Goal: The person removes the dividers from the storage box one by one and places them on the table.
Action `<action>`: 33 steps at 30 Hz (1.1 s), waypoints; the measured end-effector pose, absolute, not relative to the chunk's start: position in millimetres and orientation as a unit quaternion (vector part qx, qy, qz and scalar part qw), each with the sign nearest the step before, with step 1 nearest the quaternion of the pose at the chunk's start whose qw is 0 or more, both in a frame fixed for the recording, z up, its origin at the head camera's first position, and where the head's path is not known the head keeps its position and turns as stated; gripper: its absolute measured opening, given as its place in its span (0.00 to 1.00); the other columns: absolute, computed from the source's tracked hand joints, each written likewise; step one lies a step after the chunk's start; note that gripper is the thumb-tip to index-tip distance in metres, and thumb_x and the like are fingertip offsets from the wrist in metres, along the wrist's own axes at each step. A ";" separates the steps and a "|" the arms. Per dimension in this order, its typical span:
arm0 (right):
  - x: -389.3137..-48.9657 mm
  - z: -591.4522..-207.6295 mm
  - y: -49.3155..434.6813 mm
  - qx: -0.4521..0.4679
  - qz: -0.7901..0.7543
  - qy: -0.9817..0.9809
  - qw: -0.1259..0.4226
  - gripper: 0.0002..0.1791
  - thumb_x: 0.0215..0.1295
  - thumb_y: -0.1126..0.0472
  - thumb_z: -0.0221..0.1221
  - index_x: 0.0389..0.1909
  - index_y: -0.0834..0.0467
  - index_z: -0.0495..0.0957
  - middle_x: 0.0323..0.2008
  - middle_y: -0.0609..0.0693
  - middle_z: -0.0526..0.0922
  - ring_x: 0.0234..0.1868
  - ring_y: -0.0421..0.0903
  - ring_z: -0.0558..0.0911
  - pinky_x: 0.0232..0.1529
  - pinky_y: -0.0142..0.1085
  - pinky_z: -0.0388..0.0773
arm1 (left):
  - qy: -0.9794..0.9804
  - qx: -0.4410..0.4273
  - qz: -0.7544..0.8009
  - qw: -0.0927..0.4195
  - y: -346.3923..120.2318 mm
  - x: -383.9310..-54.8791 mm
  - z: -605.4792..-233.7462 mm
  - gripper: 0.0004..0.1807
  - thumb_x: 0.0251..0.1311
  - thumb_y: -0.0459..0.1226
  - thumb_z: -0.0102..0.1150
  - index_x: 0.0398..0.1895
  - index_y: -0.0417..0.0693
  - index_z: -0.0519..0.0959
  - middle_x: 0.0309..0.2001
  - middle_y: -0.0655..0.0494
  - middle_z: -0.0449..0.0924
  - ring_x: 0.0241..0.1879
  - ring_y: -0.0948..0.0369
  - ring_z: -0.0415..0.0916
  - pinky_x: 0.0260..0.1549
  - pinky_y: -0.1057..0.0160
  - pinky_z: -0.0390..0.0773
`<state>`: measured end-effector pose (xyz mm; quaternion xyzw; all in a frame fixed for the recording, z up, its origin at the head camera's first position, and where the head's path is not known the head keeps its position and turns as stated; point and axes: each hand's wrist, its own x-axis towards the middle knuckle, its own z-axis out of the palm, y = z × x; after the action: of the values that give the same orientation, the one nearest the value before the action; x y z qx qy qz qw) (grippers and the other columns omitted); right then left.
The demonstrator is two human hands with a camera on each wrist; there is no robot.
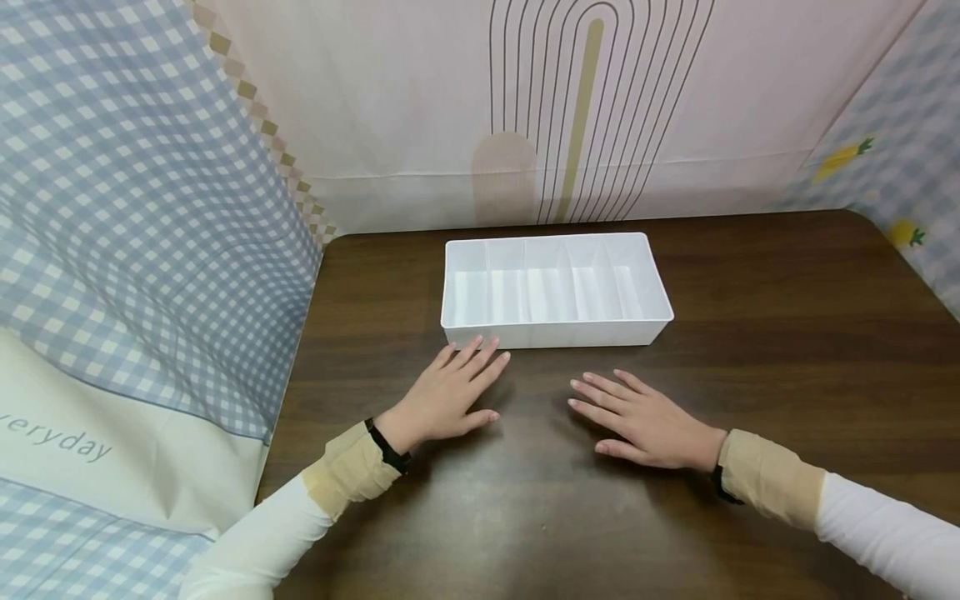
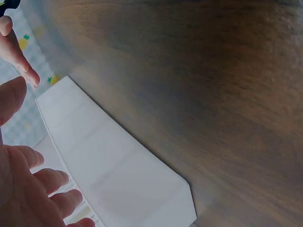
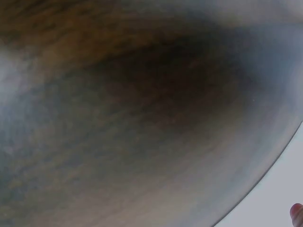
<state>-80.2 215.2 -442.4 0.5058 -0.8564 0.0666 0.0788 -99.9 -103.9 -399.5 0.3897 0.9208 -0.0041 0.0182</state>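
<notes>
A white plastic organizer box (image 1: 558,335) with several compartments in a row stands on the brown wooden table (image 1: 510,500). In the head view my left hand (image 1: 444,396) is spread palm down, its fingertips overlapping the box's front wall near the left corner. My right hand (image 1: 651,422) is also spread with straight fingers, to the right and nearer than the box. Neither hand holds anything. The left wrist view shows the left fingers (image 2: 66,203) beside the long white side of the box (image 2: 113,161). Only one fingertip (image 3: 297,213) shows in the right wrist view.
Behind the table hangs a pale cloth (image 1: 405,100) printed with arches. A blue checked cloth (image 1: 150,150) borders the left side, and another checked cloth (image 1: 911,167) with yellow fruit prints is at the right. The table's back edge lies just behind the box.
</notes>
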 end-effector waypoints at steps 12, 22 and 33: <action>-82.6 -438.6 212.9 0.508 0.065 -0.856 0.079 0.32 0.63 0.42 0.43 0.65 0.53 0.58 0.65 0.53 0.59 0.66 0.51 0.56 0.63 0.47 0.47 | 0.925 0.378 0.010 0.014 -103.2 -103.5 -399.1 0.40 0.57 0.57 0.44 0.69 0.52 0.48 0.69 0.50 0.46 0.68 0.53 0.44 0.61 0.49 0.52; -82.7 -440.9 210.9 0.503 0.086 -0.855 0.088 0.31 0.64 0.43 0.42 0.64 0.54 0.59 0.65 0.54 0.58 0.66 0.51 0.57 0.63 0.46 0.46 | 0.933 0.359 -0.001 -0.024 -107.2 -113.1 -400.3 0.38 0.58 0.57 0.43 0.68 0.50 0.51 0.68 0.49 0.48 0.67 0.52 0.47 0.61 0.49 0.54; -85.0 -438.7 210.8 0.499 0.077 -0.859 0.084 0.31 0.63 0.44 0.44 0.64 0.55 0.59 0.65 0.54 0.57 0.66 0.50 0.56 0.66 0.42 0.41 | 0.944 0.331 0.015 -0.008 -110.4 -124.4 -394.2 0.36 0.60 0.55 0.41 0.68 0.50 0.49 0.68 0.49 0.46 0.67 0.52 0.45 0.61 0.49 0.53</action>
<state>-85.0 210.8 -438.7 0.4986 -0.8594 0.0766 0.0836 -124.4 -110.4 -394.2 0.3308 0.9435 0.0154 -0.0082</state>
